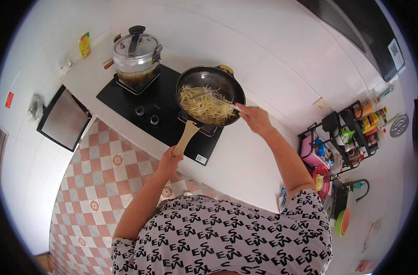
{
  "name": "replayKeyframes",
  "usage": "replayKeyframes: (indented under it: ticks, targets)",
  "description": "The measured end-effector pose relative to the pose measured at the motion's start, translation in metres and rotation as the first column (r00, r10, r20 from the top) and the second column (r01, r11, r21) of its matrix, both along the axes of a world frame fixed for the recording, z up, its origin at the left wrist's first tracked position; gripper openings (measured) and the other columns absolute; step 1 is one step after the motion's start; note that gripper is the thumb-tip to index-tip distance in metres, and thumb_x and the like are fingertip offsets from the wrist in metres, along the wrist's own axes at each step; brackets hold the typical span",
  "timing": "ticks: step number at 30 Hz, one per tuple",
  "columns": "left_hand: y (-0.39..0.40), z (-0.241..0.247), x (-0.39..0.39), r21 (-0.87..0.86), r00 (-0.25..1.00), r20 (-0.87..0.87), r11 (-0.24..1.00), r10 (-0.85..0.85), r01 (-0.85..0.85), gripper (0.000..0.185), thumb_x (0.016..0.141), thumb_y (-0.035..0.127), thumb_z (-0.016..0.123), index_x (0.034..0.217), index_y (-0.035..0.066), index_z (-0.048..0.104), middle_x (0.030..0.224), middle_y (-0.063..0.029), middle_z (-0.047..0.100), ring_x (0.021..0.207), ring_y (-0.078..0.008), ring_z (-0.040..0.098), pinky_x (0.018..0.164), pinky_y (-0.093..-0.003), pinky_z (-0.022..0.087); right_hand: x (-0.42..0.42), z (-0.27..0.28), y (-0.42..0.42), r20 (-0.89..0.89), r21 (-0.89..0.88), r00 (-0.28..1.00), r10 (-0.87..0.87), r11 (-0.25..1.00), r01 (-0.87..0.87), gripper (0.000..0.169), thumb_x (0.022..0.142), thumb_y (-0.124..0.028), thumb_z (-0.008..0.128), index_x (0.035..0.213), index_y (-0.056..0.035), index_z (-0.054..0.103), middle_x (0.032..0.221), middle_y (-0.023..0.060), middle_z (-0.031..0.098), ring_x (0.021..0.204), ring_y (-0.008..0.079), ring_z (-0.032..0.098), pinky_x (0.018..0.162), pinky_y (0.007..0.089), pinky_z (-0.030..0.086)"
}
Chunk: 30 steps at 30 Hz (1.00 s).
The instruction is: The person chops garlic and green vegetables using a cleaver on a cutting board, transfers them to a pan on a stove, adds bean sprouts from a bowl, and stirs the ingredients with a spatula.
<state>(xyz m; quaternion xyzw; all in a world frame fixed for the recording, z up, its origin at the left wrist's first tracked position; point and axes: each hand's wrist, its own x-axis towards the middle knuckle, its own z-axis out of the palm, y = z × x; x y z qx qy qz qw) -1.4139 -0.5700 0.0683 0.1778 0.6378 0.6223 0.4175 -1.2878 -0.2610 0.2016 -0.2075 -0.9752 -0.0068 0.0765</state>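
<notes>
A black wok (209,74) sits over the right part of a black glass gas hob (160,113), a little tilted. Pale bean sprouts (209,108) fill its lower part. My left hand (171,158) is closed round the end of the wok's light wooden handle (186,137). With my right hand (253,118), at the wok's right rim, I grip a metal spatula (224,100) whose blade lies among the sprouts. The spatula's upper end is hidden by my hand. A second, small wooden grip (226,69) shows on the wok's far rim.
A metal pressure cooker (136,56) with a black lid handle stands on the left burner. Two knobs (147,115) are on the hob's near side. At the right, a black rack (346,137) holds bottles and packets near a faucet (363,189). The white counter (250,165) borders my body.
</notes>
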Motion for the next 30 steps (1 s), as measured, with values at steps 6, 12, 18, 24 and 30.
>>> replayKeyframes:
  ticks: [6,12,18,24,30]
  targets:
    - [0.0,-0.004,-0.002,0.017,0.999,0.04,1.0,-0.005,0.004,0.035,0.086,0.016,0.056,0.118,0.005,0.05,0.079,-0.0019,0.055,0.05,-0.0041,0.038,0.044,-0.0195,0.032,0.058,-0.006,-0.056,0.089,0.067,0.979,-0.184,0.982,0.178,0.039,0.087,-0.027,0.055,0.126,-0.0277,0.049,0.076,0.0095,0.06,0.069,0.0281,0.062,0.061,0.0418,0.049]
    - [0.002,-0.018,-0.003,0.046,1.0,0.012,0.999,0.0,0.0,0.034,0.086,0.016,0.055,0.117,0.004,0.051,0.079,-0.0013,0.055,0.055,-0.004,0.041,0.046,-0.0192,0.033,0.086,0.004,-0.069,-0.029,-0.031,0.982,-0.187,0.982,0.186,0.035,0.087,-0.024,0.056,0.122,-0.025,0.054,0.083,0.0112,0.063,0.069,0.031,0.062,0.064,0.0416,0.049]
    - [-0.005,-0.006,-0.001,0.049,1.0,0.001,0.999,-0.009,0.009,0.032,0.087,0.017,0.055,0.116,0.004,0.052,0.079,-0.0013,0.055,0.058,-0.0043,0.042,0.048,-0.0191,0.034,0.08,0.049,-0.09,0.067,-0.214,0.955,-0.29,0.93,0.297,0.028,0.087,-0.024,0.053,0.114,-0.0207,0.06,0.096,0.0133,0.065,0.087,0.0312,0.062,0.073,0.0411,0.049]
    - [-0.006,-0.009,0.001,0.054,1.0,-0.03,0.999,-0.006,0.008,0.032,0.087,0.019,0.055,0.115,0.004,0.053,0.08,-0.0017,0.056,0.059,-0.0042,0.043,0.048,-0.0194,0.035,0.023,-0.024,-0.069,0.024,-0.058,0.946,-0.323,0.944,0.324,0.029,0.086,-0.026,0.054,0.114,-0.0234,0.06,0.093,0.0114,0.066,0.085,0.032,0.062,0.073,0.0427,0.049]
    - [-0.004,-0.009,0.001,-0.013,0.998,-0.062,1.0,0.008,-0.009,0.033,0.086,0.017,0.054,0.117,0.006,0.053,0.081,-0.0015,0.057,0.056,-0.0043,0.043,0.047,-0.0197,0.035,0.008,0.023,-0.05,-0.151,-0.043,0.948,-0.281,0.96,0.278,0.031,0.085,-0.025,0.054,0.116,-0.0243,0.058,0.088,0.0119,0.066,0.083,0.0334,0.062,0.072,0.0445,0.049]
